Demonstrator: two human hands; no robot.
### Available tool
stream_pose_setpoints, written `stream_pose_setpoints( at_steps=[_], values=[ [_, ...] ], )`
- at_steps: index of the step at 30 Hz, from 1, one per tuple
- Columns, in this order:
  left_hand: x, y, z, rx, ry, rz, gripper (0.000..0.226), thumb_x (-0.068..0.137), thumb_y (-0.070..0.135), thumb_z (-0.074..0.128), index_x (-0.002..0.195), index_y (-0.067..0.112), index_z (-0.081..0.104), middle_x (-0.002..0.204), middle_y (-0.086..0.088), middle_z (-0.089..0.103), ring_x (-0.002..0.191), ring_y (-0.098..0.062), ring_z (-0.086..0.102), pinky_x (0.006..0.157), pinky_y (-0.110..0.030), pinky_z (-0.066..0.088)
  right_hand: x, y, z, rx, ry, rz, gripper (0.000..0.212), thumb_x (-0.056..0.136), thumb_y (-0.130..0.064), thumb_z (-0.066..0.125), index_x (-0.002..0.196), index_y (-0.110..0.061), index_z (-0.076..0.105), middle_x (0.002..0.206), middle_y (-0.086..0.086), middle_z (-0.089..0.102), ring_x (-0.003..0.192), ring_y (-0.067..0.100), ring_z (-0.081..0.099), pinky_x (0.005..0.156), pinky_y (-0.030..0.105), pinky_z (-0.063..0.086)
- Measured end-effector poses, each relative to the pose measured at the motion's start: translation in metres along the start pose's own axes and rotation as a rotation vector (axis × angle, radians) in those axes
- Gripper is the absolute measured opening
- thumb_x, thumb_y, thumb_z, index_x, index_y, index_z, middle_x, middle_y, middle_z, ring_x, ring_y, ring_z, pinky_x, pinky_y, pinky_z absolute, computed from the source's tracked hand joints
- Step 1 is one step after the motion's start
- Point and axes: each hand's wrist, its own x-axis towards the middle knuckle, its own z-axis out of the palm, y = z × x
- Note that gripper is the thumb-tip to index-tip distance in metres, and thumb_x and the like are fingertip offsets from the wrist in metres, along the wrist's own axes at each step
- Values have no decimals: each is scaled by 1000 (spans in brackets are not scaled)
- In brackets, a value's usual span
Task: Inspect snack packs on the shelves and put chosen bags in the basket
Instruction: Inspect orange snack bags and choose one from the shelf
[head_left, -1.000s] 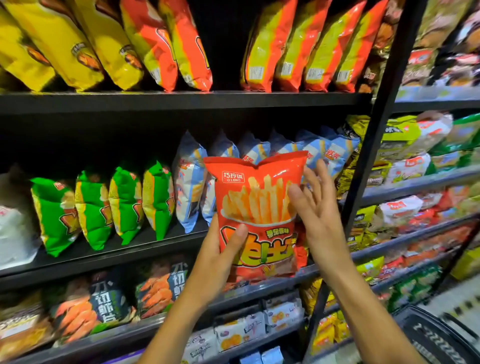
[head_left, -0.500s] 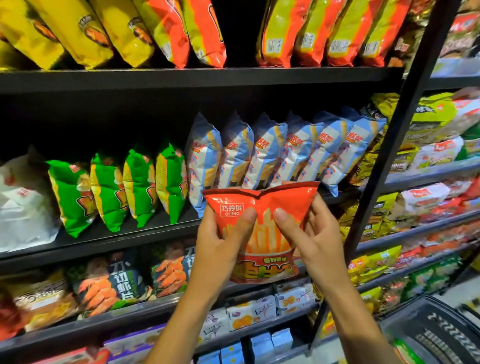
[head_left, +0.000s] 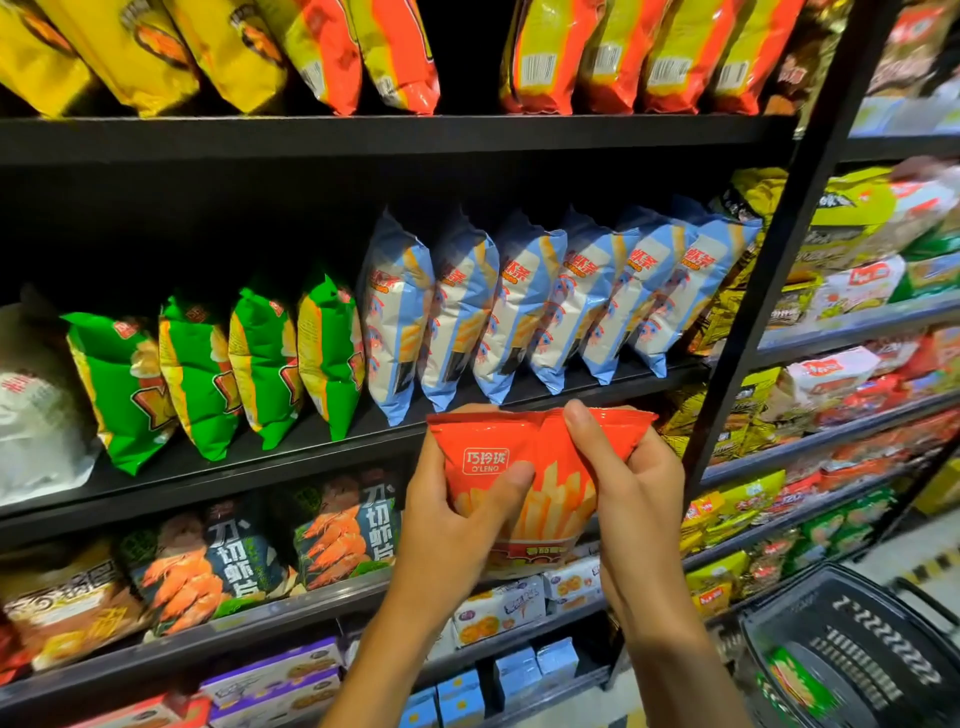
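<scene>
One red bag (head_left: 540, 467) — two hands (head_left: 540, 525)

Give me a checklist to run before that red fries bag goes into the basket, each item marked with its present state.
1. Red fries bag held by both hands: ok; left hand and right hand both grip it.
2. Bag clear of the shelf: ok; it is held out in front of the shelf edge.
3. Basket in view: ok, lower right.
4. Space in the basket: ok; one green pack lies inside, much of the floor bare.
5. Bag intact: cannot tell; its top is creased and its back is hidden.
6. Path to the basket: ok; nothing lies between.
</scene>
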Motion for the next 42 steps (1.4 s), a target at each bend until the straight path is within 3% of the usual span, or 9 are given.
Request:
stream_pose_setpoints(
  at_steps=[3, 8, 12, 21, 26, 31, 35, 38, 42],
  values=[
    [1, 4, -3, -70, 29, 6, 50, 79, 34, 83, 121, 18, 60, 109, 1, 75, 100, -17, 74, 81, -25, 58, -4, 6, -1, -39, 21, -10, 33, 86, -34, 77, 85, -4, 65, 87, 23, 73, 87, 43, 73, 80, 56, 62],
    [6, 8, 1, -157, 152, -74, 27, 88, 36, 78, 100, 13, 71, 101, -10, 76, 97, -31, 74, 86, -47, 61, -11, 5, 4, -104, 20, -111, 26, 86, -30, 74, 87, -6, 65, 75, 1, 73, 73, 14, 73, 62, 26, 58],
    [5, 9, 5, -258, 262, -131, 18, 85, 31, 74, 80, 20, 61, 77, -6, 69, 74, -21, 71, 67, -33, 59, -15, 3, 8, -105, -39, -107, 29, 84, -31, 73, 88, -4, 63, 76, -2, 73, 73, 9, 74, 61, 20, 56],
    [3, 8, 4, -290, 291, -144, 20, 84, 34, 71, 68, 29, 60, 69, -1, 64, 69, -17, 66, 65, -30, 58, -11, -7, -7, -121, -60, -77, 61, 104, -33, 50, 74, 21, 52, 60, 17, 57, 56, 25, 56, 59, 20, 47],
    [-2, 8, 9, -359, 283, -164, 27, 93, 34, 57, 90, 8, 63, 76, -5, 71, 68, -14, 71, 59, -24, 57, -8, -5, -12, -44, 19, 22, 57, 105, -26, 54, 78, 24, 53, 54, 5, 54, 50, 10, 57, 51, 17, 49],
    [-6, 14, 9, -418, 261, -154, 53, 90, 36, 54, 109, -13, 64, 92, -16, 71, 76, -15, 71, 64, -23, 57, -6, -7, -11, -34, 65, 114, 52, 105, -31, 54, 64, 1, 52, 50, -1, 53, 50, 10, 58, 50, 19, 49],
    [-5, 14, 9, -345, 244, -155, 41, 104, 29, 47, 99, -4, 69, 84, -9, 76, 74, -14, 73, 64, -23, 58, -8, -8, -15, -50, 21, 102, 52, 105, -37, 54, 57, -17, 49, 52, -2, 52, 54, 12, 57, 59, 27, 49],
    [-2, 18, 12, -368, 296, -202, 35, 104, 34, 50, 102, 2, 64, 74, -6, 71, 67, -14, 71, 61, -25, 59, -12, -8, -20, -67, -160, 29, 43, 103, -44, 46, 95, -16, 77, 93, -4, 78, 92, 11, 74, 81, 29, 55],
    [6, 22, 10, -480, 349, -214, 27, 104, 37, 52, 93, 16, 65, 78, -4, 69, 71, -13, 71, 66, -29, 62, -16, -1, -30, -134, -440, 21, 65, 90, -66, 59, 145, -32, 50, 133, -13, 68, 124, 6, 64, 98, 25, 55]
  ],
)
